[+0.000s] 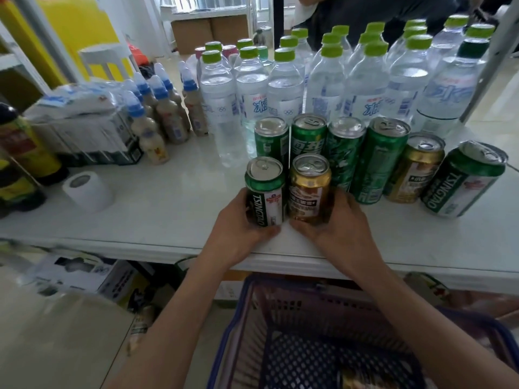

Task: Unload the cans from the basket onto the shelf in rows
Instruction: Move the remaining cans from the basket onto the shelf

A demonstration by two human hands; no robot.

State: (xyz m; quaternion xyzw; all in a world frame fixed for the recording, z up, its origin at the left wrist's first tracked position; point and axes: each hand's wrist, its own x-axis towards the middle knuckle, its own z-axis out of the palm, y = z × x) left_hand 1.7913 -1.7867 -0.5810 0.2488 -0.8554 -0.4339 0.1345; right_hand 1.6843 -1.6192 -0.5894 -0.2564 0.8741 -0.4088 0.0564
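Observation:
On the white shelf (pixel 157 217) my left hand (pixel 238 228) grips a green-and-white Tsingtao can (pixel 264 192), and my right hand (pixel 342 220) grips a gold can (pixel 309 189) right beside it. Both cans stand upright near the shelf's front edge. Behind them runs a row of several cans: green ones (pixel 344 153), another gold can (pixel 415 169) and a second Tsingtao can (pixel 463 181) at the right end. Below the shelf is the blue-and-purple basket (pixel 269 327); a gold can (pixel 362 381) shows at its bottom.
Clear water bottles with green caps (pixel 283 88) fill the back of the shelf. Small blue-capped bottles (pixel 151 130) and a wrapped pack (pixel 84 130) stand at the left, with a paper roll (pixel 87 189). Boxes lie on the lower shelf.

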